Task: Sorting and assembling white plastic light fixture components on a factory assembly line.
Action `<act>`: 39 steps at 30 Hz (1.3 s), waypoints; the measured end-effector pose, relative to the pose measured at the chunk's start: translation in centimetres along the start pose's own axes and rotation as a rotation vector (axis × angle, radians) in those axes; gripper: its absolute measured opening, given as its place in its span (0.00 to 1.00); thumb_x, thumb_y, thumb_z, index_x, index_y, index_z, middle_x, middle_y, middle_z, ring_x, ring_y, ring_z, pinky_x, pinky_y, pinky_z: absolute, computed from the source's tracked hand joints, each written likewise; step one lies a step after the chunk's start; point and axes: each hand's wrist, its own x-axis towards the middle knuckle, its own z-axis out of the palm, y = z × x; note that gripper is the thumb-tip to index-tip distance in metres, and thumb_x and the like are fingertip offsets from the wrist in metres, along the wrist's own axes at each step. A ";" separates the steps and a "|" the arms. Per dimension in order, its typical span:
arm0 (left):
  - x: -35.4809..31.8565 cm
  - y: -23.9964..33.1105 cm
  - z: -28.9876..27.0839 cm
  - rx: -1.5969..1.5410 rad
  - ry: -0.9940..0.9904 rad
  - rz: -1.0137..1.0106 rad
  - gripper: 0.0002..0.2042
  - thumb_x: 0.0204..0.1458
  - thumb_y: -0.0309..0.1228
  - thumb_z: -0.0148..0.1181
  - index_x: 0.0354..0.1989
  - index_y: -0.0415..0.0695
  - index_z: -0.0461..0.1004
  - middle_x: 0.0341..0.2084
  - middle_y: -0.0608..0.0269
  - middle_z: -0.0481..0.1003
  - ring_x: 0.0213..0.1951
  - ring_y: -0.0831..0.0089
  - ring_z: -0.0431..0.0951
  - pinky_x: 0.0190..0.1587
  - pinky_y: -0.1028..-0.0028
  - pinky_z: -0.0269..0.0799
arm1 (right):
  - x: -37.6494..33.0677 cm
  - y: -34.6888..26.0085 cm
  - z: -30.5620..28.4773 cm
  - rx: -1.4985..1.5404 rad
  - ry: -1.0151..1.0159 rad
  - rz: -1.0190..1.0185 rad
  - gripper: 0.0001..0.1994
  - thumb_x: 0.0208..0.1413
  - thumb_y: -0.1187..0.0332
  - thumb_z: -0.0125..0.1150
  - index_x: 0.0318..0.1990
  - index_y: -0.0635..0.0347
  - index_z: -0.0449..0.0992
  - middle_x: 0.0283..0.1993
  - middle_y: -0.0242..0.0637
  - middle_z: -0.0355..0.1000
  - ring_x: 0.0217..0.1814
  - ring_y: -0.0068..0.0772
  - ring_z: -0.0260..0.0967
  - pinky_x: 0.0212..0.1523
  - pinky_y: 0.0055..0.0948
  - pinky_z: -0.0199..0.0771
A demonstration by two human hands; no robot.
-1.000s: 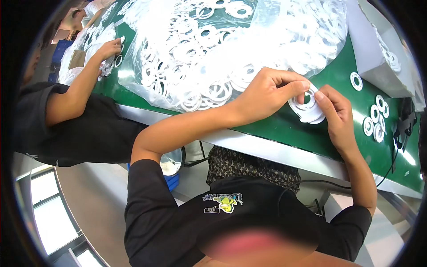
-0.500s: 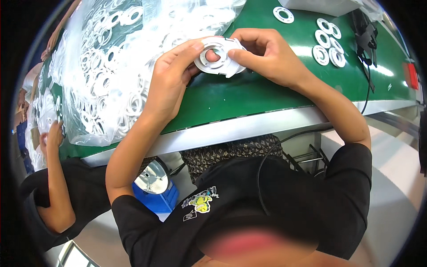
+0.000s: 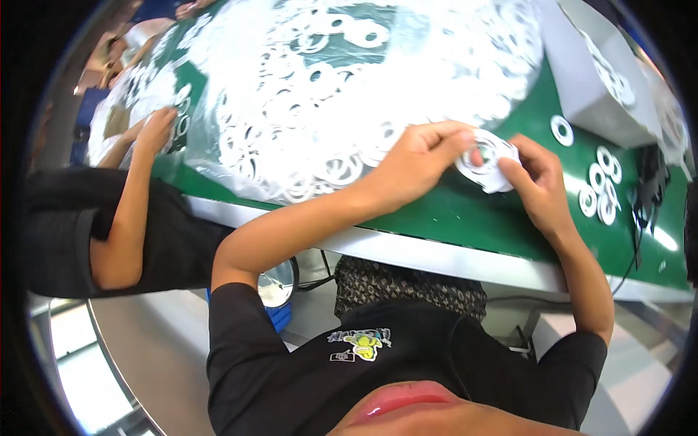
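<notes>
A white plastic ring-shaped part with side tabs is held just above the green table. My left hand pinches its left side, a fingertip showing through the central hole. On its right edge, my right hand grips with thumb and fingers. Left of and beyond my hands, a clear plastic sheet or bag lies heaped with many loose white rings. Several similar rings lie in a small group to the right, and one single ring sits apart from them.
A pale box holding white parts stands at the far right. Beside it lie black straps and a cable. The metal table edge runs before me. A co-worker's hand handles parts at the left.
The view has shifted, so the table's contents appear farther right and lower, and the pale box shows more. Both hands still hold the white ring part.
</notes>
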 end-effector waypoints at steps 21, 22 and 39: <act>-0.3 1.3 0.3 0.010 -0.056 -0.068 0.13 0.61 0.31 0.48 0.50 0.37 0.68 0.38 0.60 0.72 0.42 0.75 0.72 0.44 0.76 0.70 | 2.3 -2.1 -7.0 0.250 0.282 -0.085 0.19 0.59 0.68 0.50 0.55 0.70 0.67 0.44 0.42 0.72 0.40 0.22 0.69 0.39 0.20 0.67; -0.3 1.6 0.4 0.027 -0.061 -0.077 0.13 0.61 0.30 0.48 0.50 0.36 0.68 0.38 0.61 0.72 0.42 0.76 0.72 0.44 0.76 0.70 | 2.3 -1.6 -7.0 0.242 0.244 -0.035 0.17 0.59 0.68 0.51 0.53 0.69 0.69 0.39 0.38 0.73 0.37 0.20 0.68 0.37 0.19 0.67; -1.8 9.1 -15.9 1.412 0.223 -0.054 0.18 0.49 0.30 0.59 0.49 0.40 0.70 0.45 0.51 0.72 0.51 0.55 0.69 0.55 0.67 0.63 | 1.5 0.1 -6.1 -1.372 0.395 -0.051 0.13 0.51 0.69 0.58 0.44 0.62 0.71 0.38 0.41 0.70 0.42 0.43 0.69 0.41 0.38 0.71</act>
